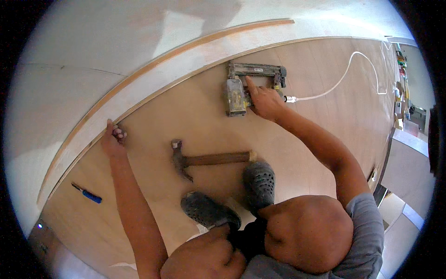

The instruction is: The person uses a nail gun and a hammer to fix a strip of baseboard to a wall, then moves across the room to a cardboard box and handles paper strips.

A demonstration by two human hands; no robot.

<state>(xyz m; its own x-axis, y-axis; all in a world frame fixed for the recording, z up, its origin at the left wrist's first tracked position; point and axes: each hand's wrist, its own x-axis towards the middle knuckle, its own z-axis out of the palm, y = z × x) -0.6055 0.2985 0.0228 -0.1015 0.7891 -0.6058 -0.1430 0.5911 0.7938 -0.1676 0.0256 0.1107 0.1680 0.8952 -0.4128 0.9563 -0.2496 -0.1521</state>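
Observation:
My right hand grips the handle of a worn grey pneumatic nail gun, index finger stretched along it. The tool lies sideways at the foot of the wall, its nose close to the thin wooden strip along the wall's base. A white air hose runs from its handle. Farther left, my left hand is closed, its thumb up against the strip and the other fingers curled; whatever they may hold is hidden. Between my arms a claw hammer with a wooden handle lies on the wooden panel floor.
Near my left forearm lies a blue-handled tool. My feet, in dark perforated clogs, stand just behind the hammer. A long wooden batten runs along the white wall. Grey boxy pieces stand at the right.

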